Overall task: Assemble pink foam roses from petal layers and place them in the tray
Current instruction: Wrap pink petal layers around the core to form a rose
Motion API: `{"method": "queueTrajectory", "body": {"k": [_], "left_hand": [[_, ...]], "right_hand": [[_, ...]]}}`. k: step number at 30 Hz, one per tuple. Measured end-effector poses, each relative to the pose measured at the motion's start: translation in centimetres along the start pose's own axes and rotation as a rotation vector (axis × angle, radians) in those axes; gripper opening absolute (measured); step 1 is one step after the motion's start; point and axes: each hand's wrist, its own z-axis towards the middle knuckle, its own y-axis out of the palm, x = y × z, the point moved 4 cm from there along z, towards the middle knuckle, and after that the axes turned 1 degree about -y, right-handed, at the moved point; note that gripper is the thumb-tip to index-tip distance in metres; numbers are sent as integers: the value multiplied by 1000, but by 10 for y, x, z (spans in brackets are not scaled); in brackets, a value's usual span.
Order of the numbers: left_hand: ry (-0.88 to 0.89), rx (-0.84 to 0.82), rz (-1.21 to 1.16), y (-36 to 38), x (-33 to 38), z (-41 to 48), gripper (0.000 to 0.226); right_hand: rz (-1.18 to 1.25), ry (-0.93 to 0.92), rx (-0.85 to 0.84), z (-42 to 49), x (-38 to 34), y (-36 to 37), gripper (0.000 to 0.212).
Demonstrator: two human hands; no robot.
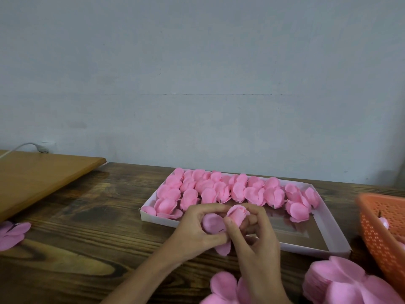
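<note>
The rose [237,213] is just in front of the tray [335,244]. The left hand [197,229] has its grip pinching the petal layer [212,223]; the right hand [256,235] pinches the rose. Squeezing too hard could crease the soft foam.

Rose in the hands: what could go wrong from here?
1. Both the left hand and the right hand pinch the half-wrapped rose; a loose outer petal may slip or crease.
2. Loose petal layers lie just behind the right hand; pulling back might drag them.
</note>
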Motion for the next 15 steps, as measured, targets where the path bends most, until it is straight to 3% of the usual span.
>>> {"method": "queueTrajectory", "body": {"k": [8, 15], "left_hand": [[-27, 64, -58, -2, -2, -1, 24], [-39, 68, 4, 3, -2, -3, 34]], "right_hand": [[-6, -39, -14, 0, -7, 1, 23], [-16, -47, 41, 2, -6, -2, 19]]}}
